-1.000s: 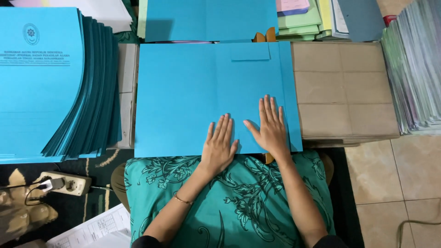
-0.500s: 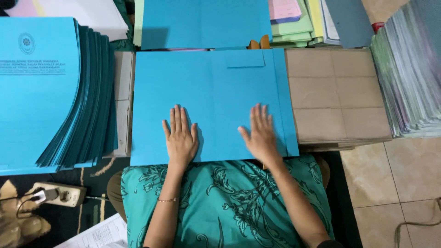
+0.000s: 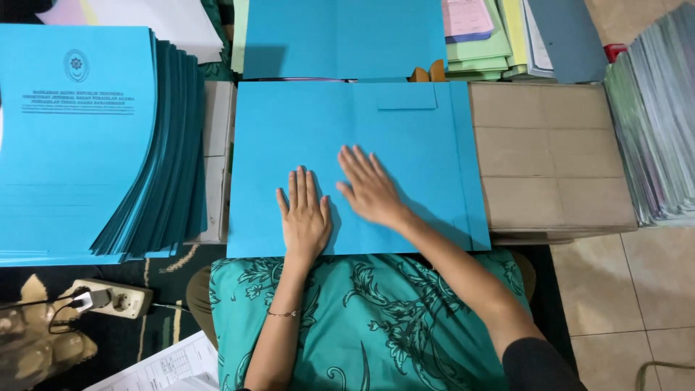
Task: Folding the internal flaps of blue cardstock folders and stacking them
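The open blue folder (image 3: 405, 145) under both hands is matt card, smooth and uncreased, with a small pocket flap of the same card near its far edge. The left hand (image 3: 305, 217) and right hand (image 3: 371, 190) lie flat on it, bare skin, a thin metal bracelet (image 3: 282, 313) at the left wrist. At the left edge, the fanned stack of blue folders (image 3: 79, 145) is the same matt card. The brown cardboard box (image 3: 550, 159) just beside the folder's right edge looks dull and slightly rough. The teal patterned cloth (image 3: 376, 318) over the lap is soft, with a faint sheen. The floor tiles (image 3: 637, 289) are glossy.
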